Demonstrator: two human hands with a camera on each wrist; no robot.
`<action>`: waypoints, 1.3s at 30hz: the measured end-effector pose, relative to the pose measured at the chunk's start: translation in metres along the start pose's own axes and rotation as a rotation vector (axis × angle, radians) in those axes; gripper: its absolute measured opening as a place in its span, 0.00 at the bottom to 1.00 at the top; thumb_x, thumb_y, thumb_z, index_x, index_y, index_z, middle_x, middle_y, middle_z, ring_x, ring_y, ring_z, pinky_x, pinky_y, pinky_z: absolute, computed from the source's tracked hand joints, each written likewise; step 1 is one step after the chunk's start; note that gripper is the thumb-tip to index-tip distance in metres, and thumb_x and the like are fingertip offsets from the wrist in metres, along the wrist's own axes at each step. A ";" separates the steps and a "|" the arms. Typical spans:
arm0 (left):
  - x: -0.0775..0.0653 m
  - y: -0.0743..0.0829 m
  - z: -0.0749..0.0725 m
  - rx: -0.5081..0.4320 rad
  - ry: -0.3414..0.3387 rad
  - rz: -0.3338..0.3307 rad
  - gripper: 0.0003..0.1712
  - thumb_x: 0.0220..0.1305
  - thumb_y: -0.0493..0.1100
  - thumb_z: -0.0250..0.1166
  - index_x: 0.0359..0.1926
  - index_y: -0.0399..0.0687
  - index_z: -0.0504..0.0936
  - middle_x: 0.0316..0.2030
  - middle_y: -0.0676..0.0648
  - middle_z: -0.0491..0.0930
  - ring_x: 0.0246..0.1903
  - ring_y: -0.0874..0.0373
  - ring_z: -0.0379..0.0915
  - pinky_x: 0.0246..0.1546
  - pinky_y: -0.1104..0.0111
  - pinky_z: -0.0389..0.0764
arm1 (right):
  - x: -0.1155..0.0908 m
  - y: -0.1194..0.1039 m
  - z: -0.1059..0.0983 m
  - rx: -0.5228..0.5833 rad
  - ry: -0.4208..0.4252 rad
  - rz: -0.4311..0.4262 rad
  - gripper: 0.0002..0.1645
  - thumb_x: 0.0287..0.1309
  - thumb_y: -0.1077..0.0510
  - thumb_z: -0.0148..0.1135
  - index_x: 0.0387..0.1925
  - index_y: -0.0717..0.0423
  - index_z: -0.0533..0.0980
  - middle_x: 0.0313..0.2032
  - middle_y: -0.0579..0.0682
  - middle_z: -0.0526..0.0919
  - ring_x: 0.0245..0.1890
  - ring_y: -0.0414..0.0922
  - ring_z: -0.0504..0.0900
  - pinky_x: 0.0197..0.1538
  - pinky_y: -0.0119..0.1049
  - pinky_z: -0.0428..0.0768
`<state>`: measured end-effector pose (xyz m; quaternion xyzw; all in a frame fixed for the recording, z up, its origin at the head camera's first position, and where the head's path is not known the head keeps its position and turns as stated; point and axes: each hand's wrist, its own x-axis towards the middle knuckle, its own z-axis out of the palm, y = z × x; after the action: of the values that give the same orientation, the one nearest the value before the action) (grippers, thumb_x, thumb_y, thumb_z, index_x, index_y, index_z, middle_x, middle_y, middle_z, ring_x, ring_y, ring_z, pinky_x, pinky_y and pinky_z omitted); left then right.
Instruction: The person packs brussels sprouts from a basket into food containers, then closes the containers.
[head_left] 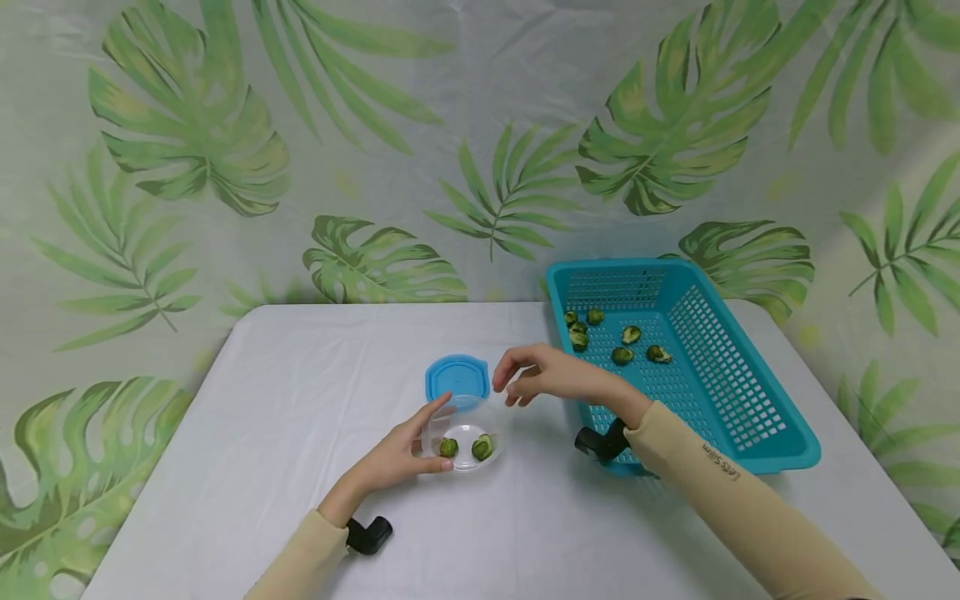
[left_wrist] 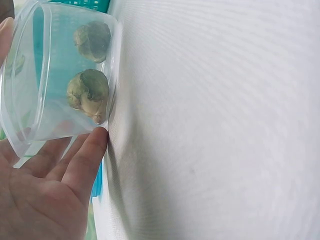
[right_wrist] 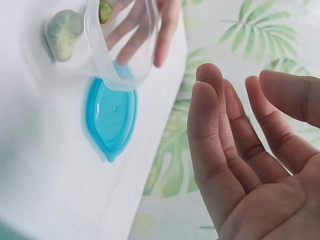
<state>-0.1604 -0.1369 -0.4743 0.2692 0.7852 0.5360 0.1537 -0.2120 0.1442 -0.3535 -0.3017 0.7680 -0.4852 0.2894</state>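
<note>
A clear plastic container [head_left: 465,432] stands on the white table with two Brussels sprouts [head_left: 482,448] on its bottom. My left hand [head_left: 396,457] holds it from the left side, thumb at the near edge and fingers along the far side. In the left wrist view, the fingertips [left_wrist: 97,142] lie against the container wall beside the sprouts. My right hand [head_left: 546,375] hovers between the container and the teal basket [head_left: 750,400], fingers loosely bent with nothing in them. A blue lid [head_left: 456,375] lies just behind the container, partly overlapped by it.
Several Brussels sprouts [head_left: 622,356] are spread over the left and far part of the basket, which stands on the right of the table [head_left: 300,400]. My right forearm [head_left: 720,483] crosses over the basket's near left corner. A leaf-print cloth [head_left: 390,150] hangs behind the table.
</note>
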 end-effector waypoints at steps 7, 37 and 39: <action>-0.005 0.028 0.000 -0.008 -0.006 -0.018 0.52 0.57 0.32 0.68 0.75 0.42 0.46 0.68 0.34 0.57 0.68 0.38 0.48 0.57 0.44 0.66 | -0.009 0.001 -0.015 0.019 0.052 -0.006 0.10 0.66 0.63 0.54 0.46 0.64 0.75 0.45 0.57 0.78 0.43 0.55 0.80 0.47 0.46 0.80; -0.007 0.036 -0.001 -0.006 -0.007 -0.018 0.51 0.57 0.34 0.69 0.75 0.42 0.47 0.68 0.34 0.58 0.68 0.39 0.49 0.58 0.46 0.66 | -0.056 0.044 -0.079 0.129 0.353 0.026 0.18 0.68 0.62 0.54 0.53 0.72 0.69 0.51 0.71 0.73 0.45 0.54 0.80 0.49 0.46 0.78; -0.007 0.036 -0.001 -0.008 -0.006 -0.017 0.52 0.57 0.33 0.69 0.75 0.42 0.47 0.68 0.34 0.58 0.68 0.39 0.49 0.58 0.45 0.66 | -0.058 0.048 -0.082 0.139 0.362 0.032 0.20 0.68 0.62 0.54 0.54 0.74 0.67 0.50 0.68 0.75 0.45 0.54 0.80 0.50 0.48 0.78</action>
<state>-0.1463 -0.1319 -0.4410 0.2636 0.7850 0.5368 0.1617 -0.2435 0.2503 -0.3596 -0.1763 0.7768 -0.5789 0.1743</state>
